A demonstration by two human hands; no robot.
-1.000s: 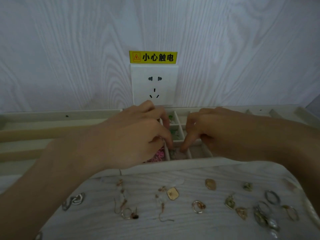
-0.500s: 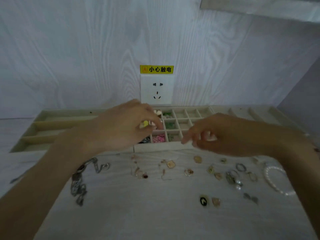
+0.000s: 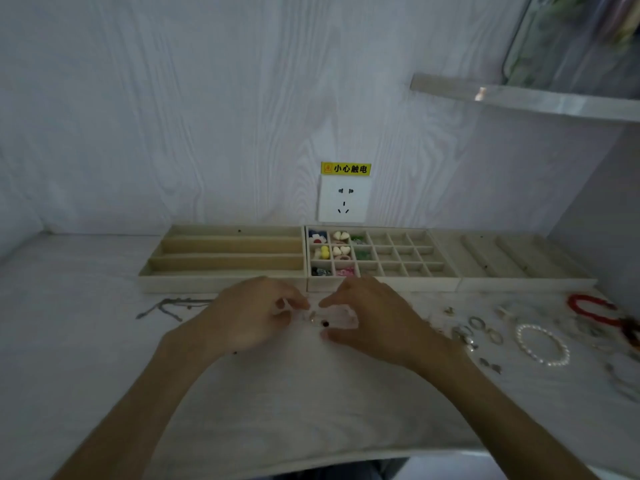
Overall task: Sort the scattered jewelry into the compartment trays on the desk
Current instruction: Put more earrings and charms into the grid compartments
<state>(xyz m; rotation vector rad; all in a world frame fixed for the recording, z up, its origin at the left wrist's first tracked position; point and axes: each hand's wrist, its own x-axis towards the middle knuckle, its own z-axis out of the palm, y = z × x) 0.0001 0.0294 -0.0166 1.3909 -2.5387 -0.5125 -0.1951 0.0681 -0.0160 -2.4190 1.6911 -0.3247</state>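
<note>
Both hands have drawn back from the grid tray — left hand and right hand now pinch small earrings just before it.

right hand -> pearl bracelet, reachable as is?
Probably yes. The pearl bracelet lies in the open on the desk to the right of the right hand, with only small rings between them and nothing over it. The hand seems busy with a small clear piece, though.
</note>
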